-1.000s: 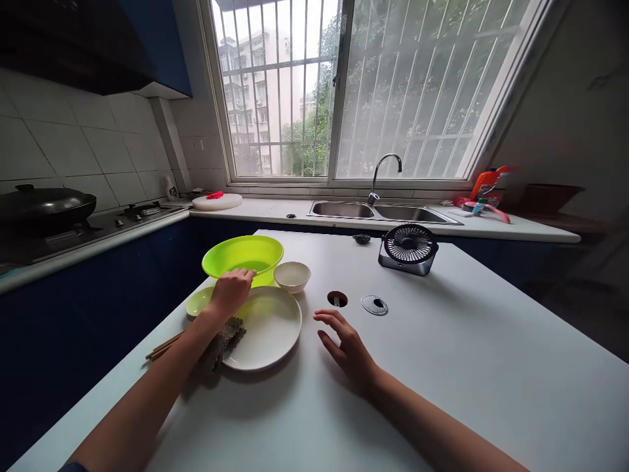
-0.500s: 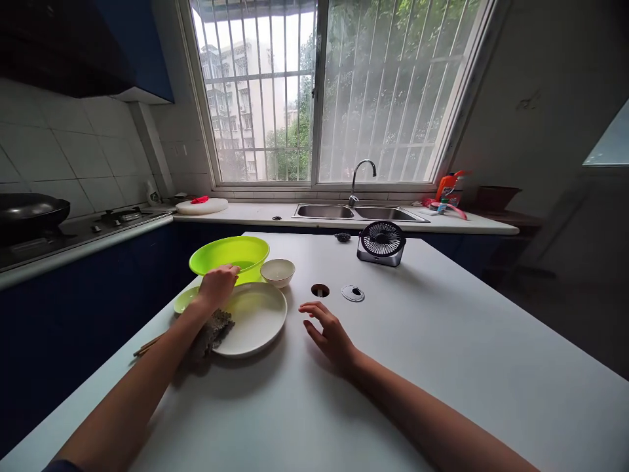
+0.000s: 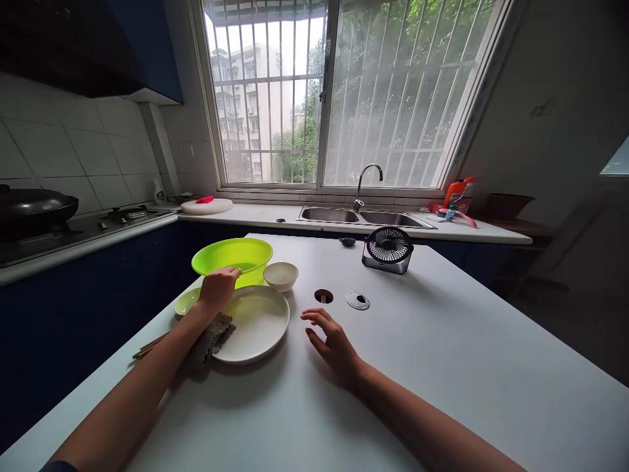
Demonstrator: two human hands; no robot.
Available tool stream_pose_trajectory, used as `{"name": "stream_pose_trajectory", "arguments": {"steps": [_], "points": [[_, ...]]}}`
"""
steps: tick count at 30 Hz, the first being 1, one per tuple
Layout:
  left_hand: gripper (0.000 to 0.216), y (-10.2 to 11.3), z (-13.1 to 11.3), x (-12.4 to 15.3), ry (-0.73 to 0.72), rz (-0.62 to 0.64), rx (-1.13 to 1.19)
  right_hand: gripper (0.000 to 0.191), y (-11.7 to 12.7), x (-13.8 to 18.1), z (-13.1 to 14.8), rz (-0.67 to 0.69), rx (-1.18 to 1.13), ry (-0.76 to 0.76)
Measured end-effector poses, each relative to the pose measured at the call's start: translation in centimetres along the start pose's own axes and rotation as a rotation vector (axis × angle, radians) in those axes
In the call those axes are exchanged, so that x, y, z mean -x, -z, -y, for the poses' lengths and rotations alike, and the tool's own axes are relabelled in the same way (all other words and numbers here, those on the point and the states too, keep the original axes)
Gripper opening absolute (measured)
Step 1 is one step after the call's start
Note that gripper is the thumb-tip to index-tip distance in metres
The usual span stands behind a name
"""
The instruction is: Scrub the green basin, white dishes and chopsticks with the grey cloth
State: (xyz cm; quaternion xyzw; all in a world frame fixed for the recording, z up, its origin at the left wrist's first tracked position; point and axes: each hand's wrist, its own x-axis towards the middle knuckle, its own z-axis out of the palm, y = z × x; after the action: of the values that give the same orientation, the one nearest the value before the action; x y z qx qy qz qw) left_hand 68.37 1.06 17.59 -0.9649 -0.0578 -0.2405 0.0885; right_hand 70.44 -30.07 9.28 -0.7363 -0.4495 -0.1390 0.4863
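My left hand (image 3: 217, 287) reaches over the far left rim of a large white plate (image 3: 255, 322), its fingers curled toward the near edge of a bright green basin (image 3: 232, 257); I cannot make out anything in its grip. A grey-brown cloth (image 3: 212, 335) lies under my left forearm, across the plate's left edge. My right hand (image 3: 332, 342) hovers open, fingers spread, over the white table to the right of the plate. A small white bowl (image 3: 280, 275) stands between the basin and the plate.
A small green saucer (image 3: 185, 301) and wooden chopsticks (image 3: 148, 346) lie left of the plate. A cable hole (image 3: 323, 296) and its loose cover (image 3: 357, 300) sit mid-table, a small black fan (image 3: 388, 249) behind them. Beyond are a sink (image 3: 363, 217) and a stove with a wok (image 3: 34, 208).
Both hands have stayed almost where they were, the left by the basin's edge, the right open over the table. Only the camera view has shifted slightly.
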Motion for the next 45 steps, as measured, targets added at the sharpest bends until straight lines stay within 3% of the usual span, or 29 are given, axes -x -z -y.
{"name": "stream_pose_trajectory", "arguments": {"steps": [12, 19, 22, 32, 39, 45], "points": [[0.033, -0.2, 1.1, -0.1, -0.046, -0.186, 0.020, 0.031, 0.1, -0.3, 0.2, -0.011, 0.064, 0.018], [0.030, 0.8, 1.5, -0.5, -0.091, -0.295, 0.034, 0.040, 1.3, -2.3, 1.5, 0.074, 0.399, 0.254], [0.029, 1.5, 1.2, -0.6, -0.112, -0.328, 0.047, 0.044, 2.0, -3.5, 1.7, 0.062, 0.477, 0.284], [0.027, 3.9, -1.5, 0.1, -0.291, -0.393, 0.240, 0.052, 4.5, -6.5, 2.5, -0.040, 0.528, 0.305], [0.022, 5.3, -4.4, 1.0, -0.559, -0.611, 0.357, 0.055, 7.4, -6.9, 2.9, -0.068, 0.613, 0.412], [0.017, 6.0, -6.0, 1.8, -0.658, -0.665, 0.448, 0.052, 10.0, -6.0, 3.2, -0.020, 0.599, 0.411]]}}
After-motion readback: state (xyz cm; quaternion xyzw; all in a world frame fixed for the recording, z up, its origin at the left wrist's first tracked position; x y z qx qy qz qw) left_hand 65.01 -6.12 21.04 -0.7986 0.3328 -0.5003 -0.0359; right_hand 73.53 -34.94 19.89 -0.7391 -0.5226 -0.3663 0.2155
